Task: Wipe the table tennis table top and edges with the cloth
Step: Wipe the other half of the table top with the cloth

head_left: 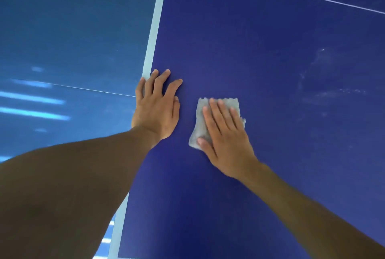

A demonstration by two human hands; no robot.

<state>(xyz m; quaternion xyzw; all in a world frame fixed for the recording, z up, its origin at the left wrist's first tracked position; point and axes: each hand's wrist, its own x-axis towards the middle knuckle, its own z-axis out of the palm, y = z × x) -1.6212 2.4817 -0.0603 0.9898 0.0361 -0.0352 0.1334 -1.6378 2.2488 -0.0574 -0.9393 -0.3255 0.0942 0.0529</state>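
**Two flat grips, one cloth that could slip**

The right grip [225, 135] is wide open. Its fingers lie straight and flat on top of the grey cloth [199, 121]. It pins the cloth down but does not hold on to it. The left grip [156, 106] is open too. Its fingers are spread and press on the bare table tennis bench [250, 50], right at the white edge stripe [155, 29]. I think it is propping the person up.

The cloth lies on the dark blue top, just beside the left grip and near the stripe.

What could go wrong? The cloth is only pressed, not pinched. With a light push or a fast wipe, the right grip could slide on and leave the cloth behind. The cloth could also bunch up.

A wipe to the left would bump into the left grip. The spot under that grip would then be missed.

At the edge, a flat hand cannot hang on to the cloth. It could fall to the shiny blue floor [62, 29].

The left grip sits very close to the edge and could slip off.

Pale dusty smears [325, 91] show on the right, well apart from the cloth. They would be easy to miss.
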